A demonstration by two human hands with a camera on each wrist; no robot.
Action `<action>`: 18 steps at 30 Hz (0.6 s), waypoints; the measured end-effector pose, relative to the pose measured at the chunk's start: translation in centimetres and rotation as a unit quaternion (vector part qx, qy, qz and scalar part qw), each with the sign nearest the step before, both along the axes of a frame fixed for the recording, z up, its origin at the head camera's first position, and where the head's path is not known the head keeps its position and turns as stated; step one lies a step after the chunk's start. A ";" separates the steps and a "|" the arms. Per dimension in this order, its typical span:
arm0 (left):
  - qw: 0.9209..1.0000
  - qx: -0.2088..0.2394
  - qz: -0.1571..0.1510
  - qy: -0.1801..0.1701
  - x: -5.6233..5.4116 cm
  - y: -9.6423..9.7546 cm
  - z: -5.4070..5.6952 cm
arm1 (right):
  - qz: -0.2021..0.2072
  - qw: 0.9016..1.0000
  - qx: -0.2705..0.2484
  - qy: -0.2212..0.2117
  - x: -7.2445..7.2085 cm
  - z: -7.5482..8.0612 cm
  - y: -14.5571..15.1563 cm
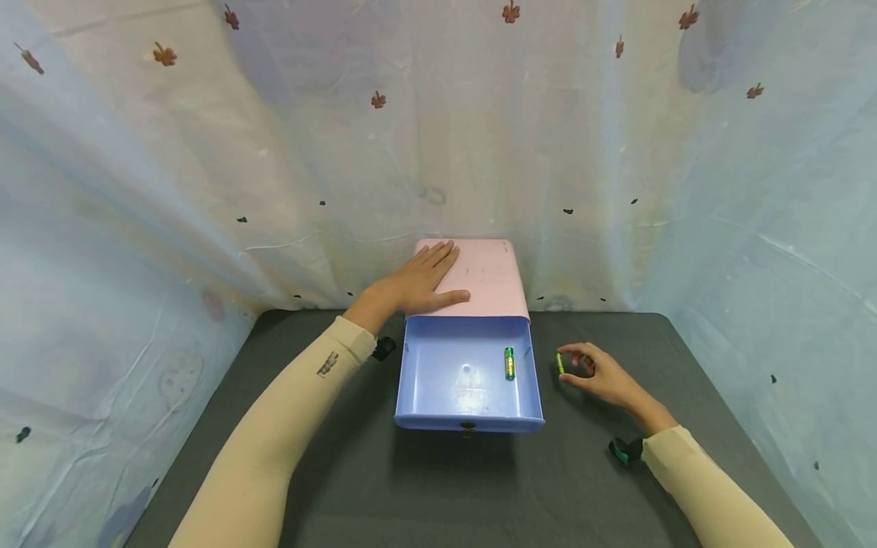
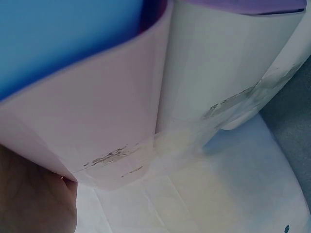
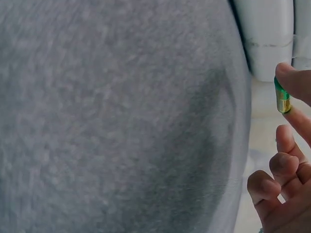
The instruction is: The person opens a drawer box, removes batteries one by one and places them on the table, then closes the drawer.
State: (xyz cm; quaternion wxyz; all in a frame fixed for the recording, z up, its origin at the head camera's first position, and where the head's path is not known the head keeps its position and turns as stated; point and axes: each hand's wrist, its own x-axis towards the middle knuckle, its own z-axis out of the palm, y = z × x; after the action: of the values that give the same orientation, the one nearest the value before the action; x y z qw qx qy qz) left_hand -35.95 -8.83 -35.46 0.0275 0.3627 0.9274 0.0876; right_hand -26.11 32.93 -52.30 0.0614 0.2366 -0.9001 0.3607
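Observation:
My left hand [image 1: 428,281] rests flat with spread fingers on the pink top of a small drawer unit [image 1: 489,278]. Its blue drawer [image 1: 438,373] is pulled out toward me. One green and yellow battery [image 1: 510,364] lies inside the drawer, near its right wall. To the right of the drawer, my right hand [image 1: 603,373] pinches a second battery [image 1: 559,363] by its ends between thumb and forefinger. The right wrist view shows this held battery [image 3: 283,96] too, with the other fingers loosely curled. In the left wrist view the unit's pink side [image 2: 97,107] fills much of the frame.
A dark grey table [image 1: 575,487] carries the unit, which stands at its back edge. Behind and on both sides hangs a pale patterned curtain [image 1: 466,137]. Black straps with small devices sit at both wrists, the right one [image 1: 625,450] low over the table.

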 end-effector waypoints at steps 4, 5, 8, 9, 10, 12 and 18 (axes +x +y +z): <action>1.000 -0.002 -0.001 0.001 0.0 0.0 0.0 | 0.001 1.000 0.004 -0.016 -0.5 -0.5 0.2; 1.000 -0.002 -0.001 0.001 0.0 0.0 0.0 | -0.001 1.000 0.004 -0.021 -0.6 -0.6 0.2; 1.000 -0.002 -0.001 0.003 0.1 0.0 0.0 | -0.004 1.000 0.007 -0.029 -0.8 -0.9 0.3; 1.000 -0.003 -0.001 0.003 0.1 0.0 0.0 | -0.005 0.999 0.008 -0.031 -0.9 -0.9 0.3; 1.000 -0.003 -0.002 0.003 0.1 0.1 0.1 | -0.005 0.999 0.009 -0.032 -0.9 -1.0 0.3; 1.000 -0.004 -0.002 0.004 0.1 0.1 0.1 | -0.006 0.999 0.011 -0.037 -1.0 -1.1 0.3; 1.000 -0.009 0.000 0.005 0.1 0.1 0.0 | -0.008 0.999 0.010 -0.053 -1.2 -1.3 0.3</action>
State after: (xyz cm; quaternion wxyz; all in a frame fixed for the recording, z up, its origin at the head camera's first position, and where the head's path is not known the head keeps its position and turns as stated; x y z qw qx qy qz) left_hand -35.85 -8.72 -35.41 0.0255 0.3629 0.9282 0.0777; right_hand -27.34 33.19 -53.56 0.0142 0.2110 -0.9072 0.3636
